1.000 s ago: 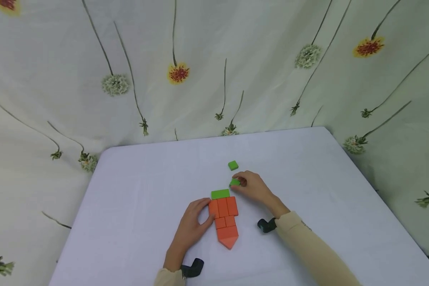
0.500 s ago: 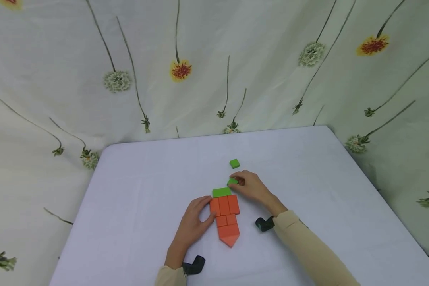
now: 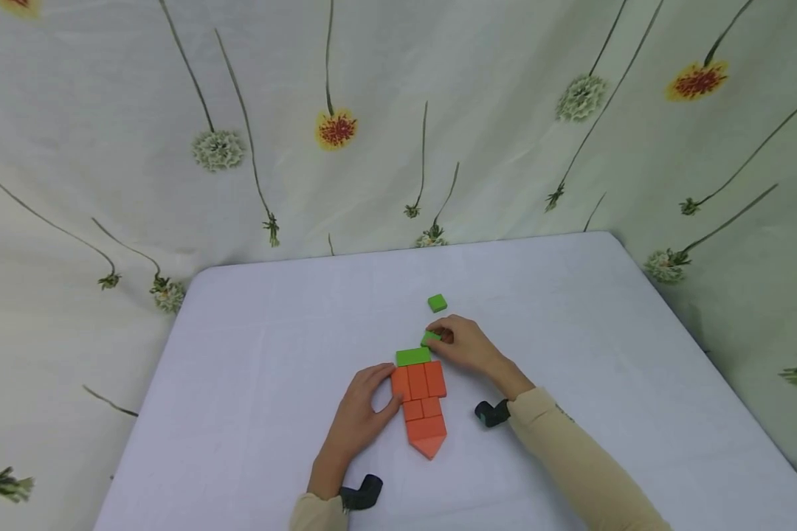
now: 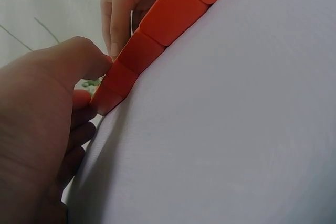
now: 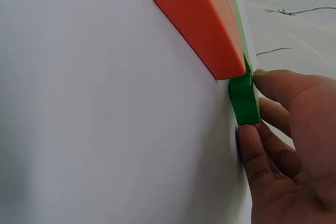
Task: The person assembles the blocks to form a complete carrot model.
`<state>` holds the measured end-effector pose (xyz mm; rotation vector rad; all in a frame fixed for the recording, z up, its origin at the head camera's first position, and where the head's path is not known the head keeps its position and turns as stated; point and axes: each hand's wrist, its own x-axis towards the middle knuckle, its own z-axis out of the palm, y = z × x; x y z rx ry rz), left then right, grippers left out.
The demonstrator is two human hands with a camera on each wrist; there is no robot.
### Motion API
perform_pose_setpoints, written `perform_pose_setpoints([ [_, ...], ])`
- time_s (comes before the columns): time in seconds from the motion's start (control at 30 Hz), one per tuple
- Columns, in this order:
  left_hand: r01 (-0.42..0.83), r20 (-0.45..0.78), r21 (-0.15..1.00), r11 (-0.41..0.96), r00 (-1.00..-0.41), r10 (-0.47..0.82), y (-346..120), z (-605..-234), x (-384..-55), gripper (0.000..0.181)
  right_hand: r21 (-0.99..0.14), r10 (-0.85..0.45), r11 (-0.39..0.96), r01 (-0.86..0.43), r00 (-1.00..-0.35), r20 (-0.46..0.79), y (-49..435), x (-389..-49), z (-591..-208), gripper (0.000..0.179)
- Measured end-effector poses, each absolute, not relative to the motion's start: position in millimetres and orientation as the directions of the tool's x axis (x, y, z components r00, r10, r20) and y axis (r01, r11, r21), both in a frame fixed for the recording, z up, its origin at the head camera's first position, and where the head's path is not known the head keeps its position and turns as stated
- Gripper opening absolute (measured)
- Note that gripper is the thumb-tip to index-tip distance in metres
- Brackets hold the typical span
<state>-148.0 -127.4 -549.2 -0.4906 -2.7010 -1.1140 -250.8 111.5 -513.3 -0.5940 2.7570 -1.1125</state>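
A row-built figure of orange blocks (image 3: 417, 382) lies flat on the table, with a pointed orange block (image 3: 429, 447) at its near end. Across its far end sits a long green block (image 3: 413, 357). My left hand (image 3: 359, 413) holds the leftmost orange block (image 3: 399, 384), fingers at its far corner and thumb at its near end. My right hand (image 3: 468, 346) pinches a small green block (image 3: 429, 338) close to the long one's far right corner. In the right wrist view, thumb and fingers surround that small green block (image 5: 244, 100).
Another small green block (image 3: 437, 302) lies farther back, beyond my right hand. The white-covered table (image 3: 292, 317) has its far edge against a flower-printed cloth (image 3: 372, 177). A dark wrist camera (image 3: 491, 414) is strapped to the right wrist, another (image 3: 362, 493) to the left.
My right hand has shifted slightly left with the small green block, bringing it closer to the long green block. My left hand stays at the orange block. The head view has shifted a little.
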Motion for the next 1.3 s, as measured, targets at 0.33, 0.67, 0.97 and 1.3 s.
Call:
perform_pose_setpoints([
  [0.33,0.390,0.305,0.633,0.669,-0.920,0.247,-125,-550,-150,0.050,-0.710,-0.213,0.667,-0.227,-0.971,0.111,115,-269,-507,0.029],
  [0.67,0.352,0.264,0.657,0.666,-0.936,0.233,-125,-547,-150,0.050,-0.677,-0.132,0.717,-0.167,-0.986,0.103,110,-296,-515,0.046],
  [0.97,0.369,0.291,0.651,0.664,-0.929,0.231,-125,-546,-149,0.051,-0.669,-0.120,0.728,-0.149,-0.989,0.089,107,-301,-516,0.045],
  [1.3,0.359,0.276,0.660,0.661,-0.933,0.231,-128,-547,-147,0.051,-0.739,-0.141,0.663,-0.118,-0.990,0.032,107,-294,-514,0.040],
])
